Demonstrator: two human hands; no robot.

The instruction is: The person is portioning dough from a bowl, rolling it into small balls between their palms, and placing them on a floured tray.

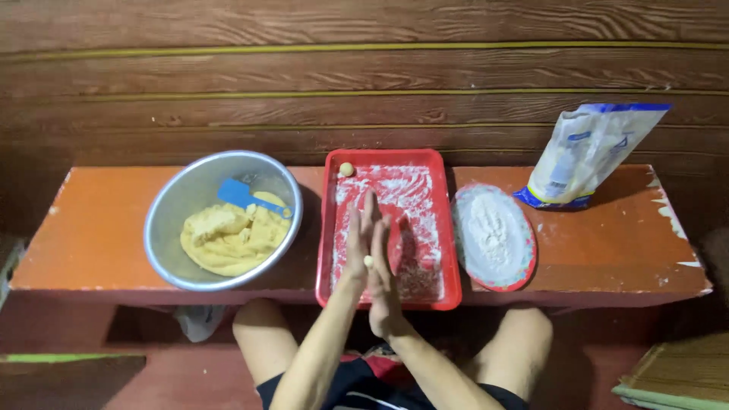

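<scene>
My left hand (358, 239) and my right hand (383, 281) are pressed palm to palm over the red tray (452, 228), with a small piece of yellow dough (368, 261) showing between them. The tray is dusted with white flour and holds one small dough ball (346, 169) in its far left corner. To the left stands a metal bowl (182, 190) with a mass of yellow dough (231, 239) and a blue scraper (244, 195) in it.
A red oval plate (524, 258) heaped with flour lies right of the tray, and a white and blue flour bag (585, 152) stands behind it against the wooden wall. All sit on an orange bench (91, 228). My knees show below its front edge.
</scene>
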